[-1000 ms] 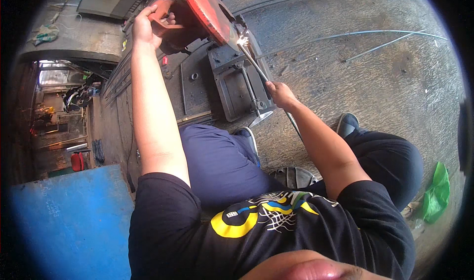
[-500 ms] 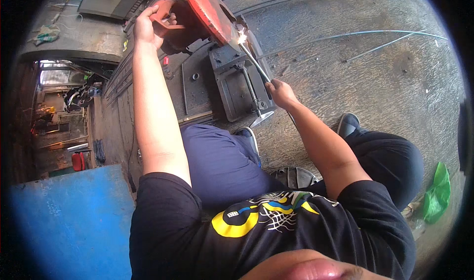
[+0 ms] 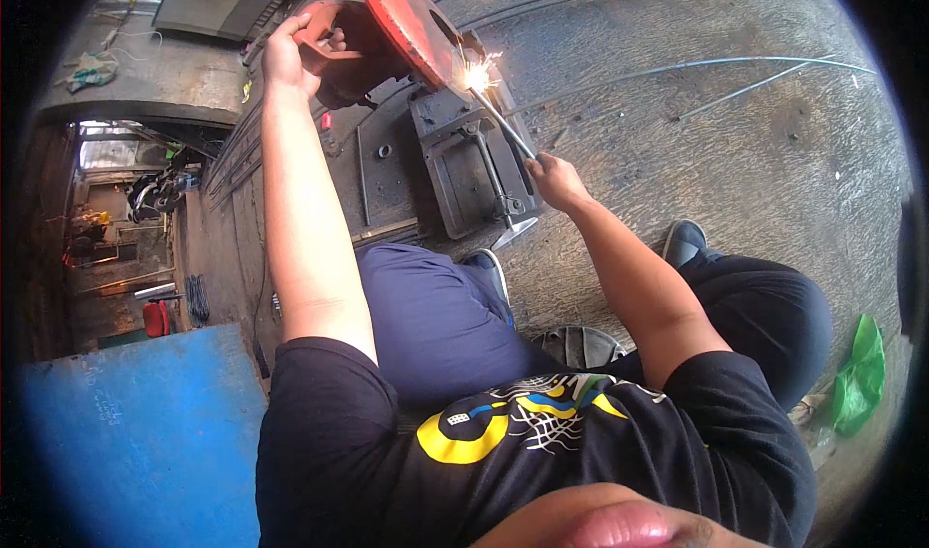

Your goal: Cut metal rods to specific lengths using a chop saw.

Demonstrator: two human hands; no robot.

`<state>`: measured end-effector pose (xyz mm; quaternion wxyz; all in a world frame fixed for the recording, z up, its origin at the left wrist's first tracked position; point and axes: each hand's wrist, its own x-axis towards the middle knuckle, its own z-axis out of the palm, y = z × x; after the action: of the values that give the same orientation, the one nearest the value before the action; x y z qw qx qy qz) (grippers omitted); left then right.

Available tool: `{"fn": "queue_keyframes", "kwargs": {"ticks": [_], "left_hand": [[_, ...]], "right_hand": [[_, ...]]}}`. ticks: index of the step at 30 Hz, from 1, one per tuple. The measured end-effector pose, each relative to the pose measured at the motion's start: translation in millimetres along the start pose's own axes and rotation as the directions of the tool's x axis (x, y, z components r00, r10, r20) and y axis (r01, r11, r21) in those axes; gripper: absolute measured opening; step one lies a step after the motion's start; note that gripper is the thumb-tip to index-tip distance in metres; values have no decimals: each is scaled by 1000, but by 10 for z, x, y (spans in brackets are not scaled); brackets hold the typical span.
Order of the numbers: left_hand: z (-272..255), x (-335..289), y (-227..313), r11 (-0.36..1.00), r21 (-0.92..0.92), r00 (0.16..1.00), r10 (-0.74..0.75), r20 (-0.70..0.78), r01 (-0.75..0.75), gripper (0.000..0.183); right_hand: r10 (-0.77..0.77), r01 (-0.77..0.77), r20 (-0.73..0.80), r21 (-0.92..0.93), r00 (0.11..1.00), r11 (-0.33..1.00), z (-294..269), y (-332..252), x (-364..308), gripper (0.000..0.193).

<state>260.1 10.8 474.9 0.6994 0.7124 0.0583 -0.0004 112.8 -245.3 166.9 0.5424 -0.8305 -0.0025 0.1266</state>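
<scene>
My left hand is wrapped round the red handle of a cut-off saw, its fingertips showing through the opening. The saw's round red disc guard tilts over the dark metal base, which carries a vise screw. Between my closed right fingers is a thin metal rod, slanting up and left from my right hand. Bright sparks burst at its far tip, beside the lower edge of the guard. The glare hides the exact contact there.
Long thin bars lie across the floor beyond the saw. A small metal ring sits left of the base. At the left stands a blue panel; a green plastic bag lies at the right. My shoes flank the work.
The sparks at the rod's tip have grown larger and brighter. My right hand has shifted very slightly; my left hand keeps its hold on the saw handle.
</scene>
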Motion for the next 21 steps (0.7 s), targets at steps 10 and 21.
{"fn": "queue_keyframes", "kwargs": {"ticks": [10, 21], "left_hand": [[-17, 5, -5, 999, 2, 999, 32, -18, -32, 41], [-65, 13, -11, 1000, 16, 999, 14, 36, -14, 44]], "right_hand": [[74, -98, 154, 154, 985, 983, 28, 67, 17, 48], [83, -417, 514, 580, 854, 700, -137, 156, 24, 41]]}}
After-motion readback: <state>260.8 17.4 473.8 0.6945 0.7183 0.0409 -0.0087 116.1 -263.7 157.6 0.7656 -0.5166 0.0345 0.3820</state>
